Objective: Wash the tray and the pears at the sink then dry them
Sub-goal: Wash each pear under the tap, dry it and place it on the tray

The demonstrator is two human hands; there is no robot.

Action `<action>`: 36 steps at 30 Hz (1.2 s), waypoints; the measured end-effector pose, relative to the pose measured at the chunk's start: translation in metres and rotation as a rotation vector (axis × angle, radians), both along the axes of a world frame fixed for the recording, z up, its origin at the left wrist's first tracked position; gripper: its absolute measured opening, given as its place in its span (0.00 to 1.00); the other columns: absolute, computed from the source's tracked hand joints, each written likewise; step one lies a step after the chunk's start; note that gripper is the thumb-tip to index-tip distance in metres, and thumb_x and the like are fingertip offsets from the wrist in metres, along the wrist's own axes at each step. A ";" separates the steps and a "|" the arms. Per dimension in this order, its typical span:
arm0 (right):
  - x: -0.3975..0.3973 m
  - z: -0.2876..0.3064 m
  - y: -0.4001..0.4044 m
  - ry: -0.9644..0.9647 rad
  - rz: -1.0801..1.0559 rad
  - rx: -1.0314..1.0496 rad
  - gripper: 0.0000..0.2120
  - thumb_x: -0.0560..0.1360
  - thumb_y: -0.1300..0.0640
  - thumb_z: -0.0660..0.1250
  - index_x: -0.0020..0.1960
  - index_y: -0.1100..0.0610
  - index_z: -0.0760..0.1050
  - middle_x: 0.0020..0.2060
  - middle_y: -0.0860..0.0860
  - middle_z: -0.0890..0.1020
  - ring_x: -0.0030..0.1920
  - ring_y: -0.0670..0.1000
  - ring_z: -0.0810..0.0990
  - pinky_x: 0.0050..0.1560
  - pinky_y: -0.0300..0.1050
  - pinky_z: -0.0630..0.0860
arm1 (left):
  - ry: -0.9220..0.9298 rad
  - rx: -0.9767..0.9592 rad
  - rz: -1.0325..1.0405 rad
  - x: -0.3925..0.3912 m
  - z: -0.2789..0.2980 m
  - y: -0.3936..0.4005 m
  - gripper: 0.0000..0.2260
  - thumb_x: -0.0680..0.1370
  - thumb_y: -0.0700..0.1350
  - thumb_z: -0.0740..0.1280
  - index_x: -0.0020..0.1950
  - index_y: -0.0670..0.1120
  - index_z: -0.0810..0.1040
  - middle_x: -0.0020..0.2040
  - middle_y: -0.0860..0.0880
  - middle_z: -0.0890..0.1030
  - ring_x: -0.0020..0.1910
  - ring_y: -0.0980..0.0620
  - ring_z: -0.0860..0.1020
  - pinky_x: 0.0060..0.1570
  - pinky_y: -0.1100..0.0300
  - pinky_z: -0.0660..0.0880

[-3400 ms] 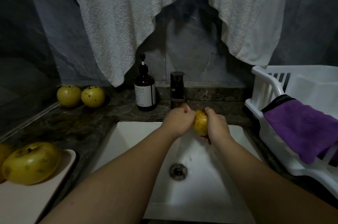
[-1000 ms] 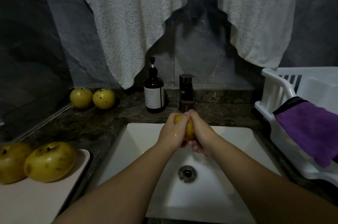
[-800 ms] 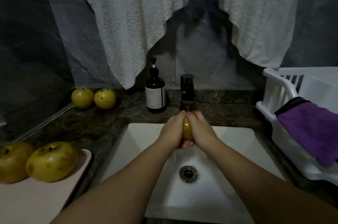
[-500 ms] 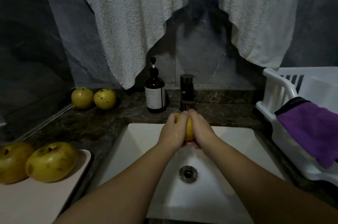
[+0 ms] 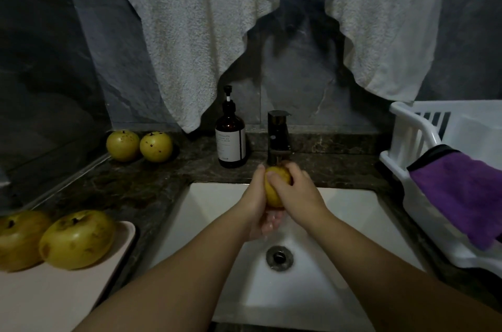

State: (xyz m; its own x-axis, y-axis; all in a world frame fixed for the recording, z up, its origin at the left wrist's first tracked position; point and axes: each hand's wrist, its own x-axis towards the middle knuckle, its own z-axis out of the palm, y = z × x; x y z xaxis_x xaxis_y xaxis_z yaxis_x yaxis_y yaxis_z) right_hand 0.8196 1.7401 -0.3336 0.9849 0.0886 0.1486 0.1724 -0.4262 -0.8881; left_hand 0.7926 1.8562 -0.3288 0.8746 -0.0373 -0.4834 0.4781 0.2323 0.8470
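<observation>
I hold a yellow pear [image 5: 273,190] between both hands over the white sink [image 5: 217,223], just under the dark tap [image 5: 277,139]. My left hand [image 5: 255,204] cups it from the left and below. My right hand [image 5: 294,190] wraps over its right side, thumb across the front. Two large yellow pears [image 5: 77,239] lie on the pale tray [image 5: 54,299] at the lower left. Two smaller spotted pears [image 5: 140,145] sit on the dark counter at the back left.
A brown pump bottle [image 5: 231,139] stands left of the tap. A white dish rack [image 5: 423,182] with a purple cloth [image 5: 461,193] draped over it is on the right. A white towel [image 5: 244,19] hangs on the wall above. The drain [image 5: 279,257] lies below my hands.
My hands have turned the pear under the tap; my right hand has slid over its top and front, my left lower beneath it. The other pears have not moved.
</observation>
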 end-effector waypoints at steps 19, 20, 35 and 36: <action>-0.001 0.040 -0.030 -0.025 0.123 -0.162 0.44 0.73 0.36 0.68 0.82 0.40 0.48 0.77 0.50 0.60 0.71 0.55 0.68 0.57 0.47 0.67 | -0.180 -0.092 0.008 -0.003 0.009 0.009 0.20 0.76 0.57 0.75 0.63 0.47 0.82 0.59 0.40 0.84 0.57 0.43 0.85 0.44 0.57 0.84; 0.000 0.048 -0.031 -0.061 0.107 -0.144 0.44 0.73 0.38 0.67 0.82 0.40 0.48 0.78 0.49 0.59 0.70 0.53 0.67 0.57 0.47 0.66 | -0.172 -0.093 0.011 -0.003 0.010 0.008 0.21 0.76 0.58 0.75 0.63 0.48 0.81 0.60 0.39 0.83 0.57 0.42 0.85 0.43 0.57 0.84; 0.029 0.115 -0.017 -0.320 0.172 -0.611 0.33 0.80 0.36 0.58 0.82 0.43 0.54 0.81 0.50 0.58 0.79 0.57 0.60 0.77 0.57 0.60 | -0.118 -0.092 0.013 0.003 0.005 0.016 0.22 0.74 0.59 0.76 0.61 0.50 0.78 0.57 0.39 0.83 0.48 0.42 0.87 0.33 0.58 0.83; 0.029 0.116 -0.017 -0.319 0.174 -0.632 0.33 0.80 0.35 0.57 0.82 0.43 0.54 0.81 0.50 0.59 0.78 0.58 0.60 0.76 0.57 0.61 | -0.116 -0.089 0.010 0.003 0.005 0.016 0.23 0.73 0.60 0.76 0.62 0.50 0.78 0.57 0.38 0.83 0.48 0.42 0.87 0.32 0.59 0.82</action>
State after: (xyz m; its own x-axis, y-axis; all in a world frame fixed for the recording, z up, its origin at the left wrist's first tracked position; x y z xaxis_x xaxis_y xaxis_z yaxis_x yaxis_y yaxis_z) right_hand 0.8484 1.7228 -0.2179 0.8662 0.4034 0.2948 0.4933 -0.7841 -0.3767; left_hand 0.7959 1.8726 -0.3237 0.9248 -0.0665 -0.3747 0.3759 0.3130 0.8722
